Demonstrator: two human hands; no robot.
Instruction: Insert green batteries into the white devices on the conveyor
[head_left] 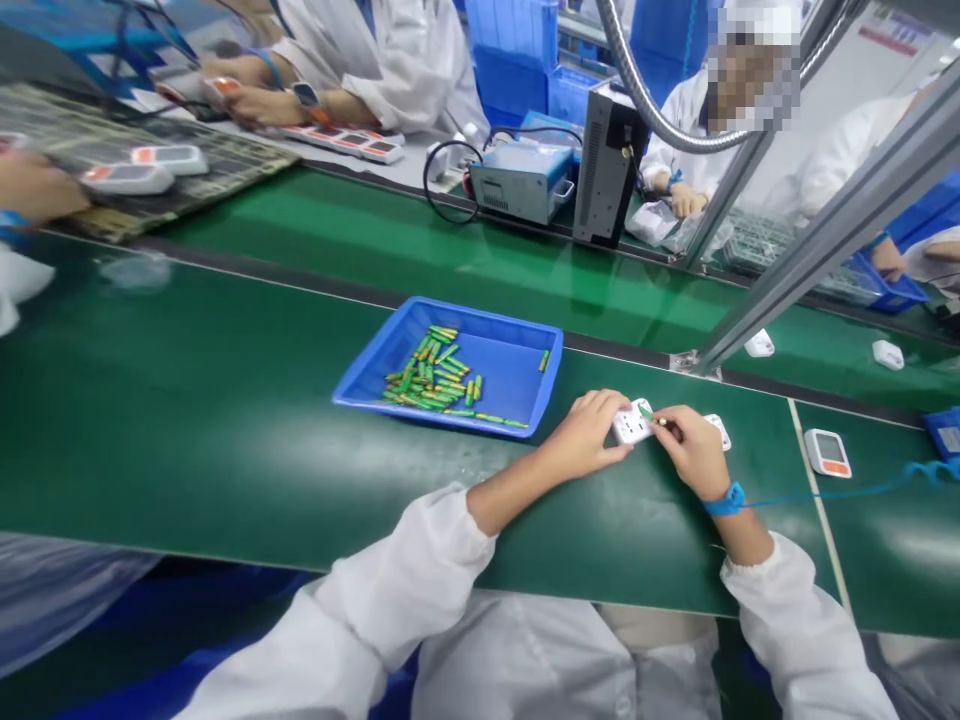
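A small white electronic device point(632, 424) lies on the green work surface, its back facing up. My left hand point(589, 432) grips it from the left side, fingers along its far edge and thumb at the near one. Between the fingertips of my right hand point(691, 448) is a green battery point(646, 411), held at the device's right side. Whether the battery touches the device's compartment I cannot tell. Another white device point(718, 431) is partly hidden behind my right hand. Left of my hands, a blue tray point(546, 400) contains many loose green batteries point(427, 375).
A white device with a screen point(828, 453) rests to the right, past a pale line. A blue cord runs from my right wristband point(726, 499). A metal post point(795, 230) rises behind my hands. Co-workers handle devices across the line, beside a grey-blue instrument box point(521, 182).
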